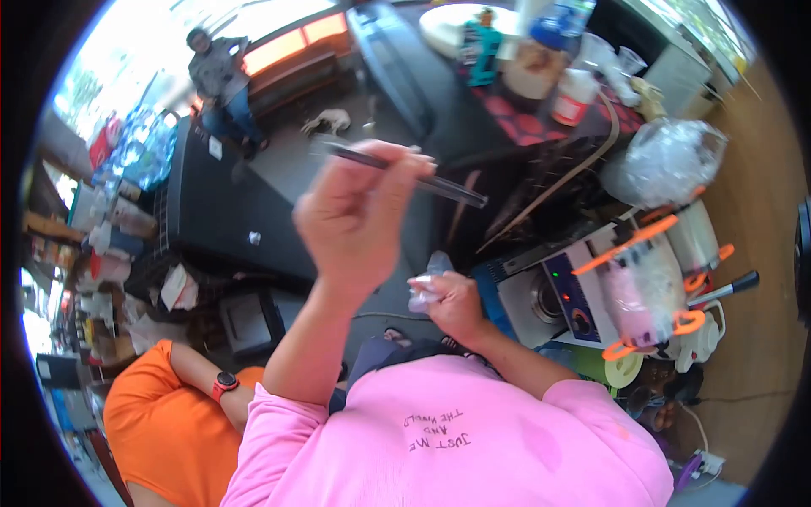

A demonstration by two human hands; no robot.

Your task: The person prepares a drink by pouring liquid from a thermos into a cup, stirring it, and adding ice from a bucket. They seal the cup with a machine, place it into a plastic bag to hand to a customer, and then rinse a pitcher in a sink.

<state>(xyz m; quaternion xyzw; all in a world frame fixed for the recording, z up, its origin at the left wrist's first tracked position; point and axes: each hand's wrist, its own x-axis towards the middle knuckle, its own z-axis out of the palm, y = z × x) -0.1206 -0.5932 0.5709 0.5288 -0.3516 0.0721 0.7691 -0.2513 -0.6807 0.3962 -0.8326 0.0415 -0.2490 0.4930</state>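
Note:
My left hand is raised in the middle of the view, slightly smeared by motion. Its thumb and fingers pinch a dark pen-like stick with a see-through end pointing right. The stick slants down to the right across the fingers. Lower and to the right, closer to my chest, my right hand is closed around a crumpled piece of clear plastic. Part of the plastic sticks out above the fist and part at its left side.
A person in orange sits at my left; another person stands far back. A black table lies ahead left. Bottles, including a teal bottle, crowd the patterned tabletop. Right are a cooker and bags with orange clips.

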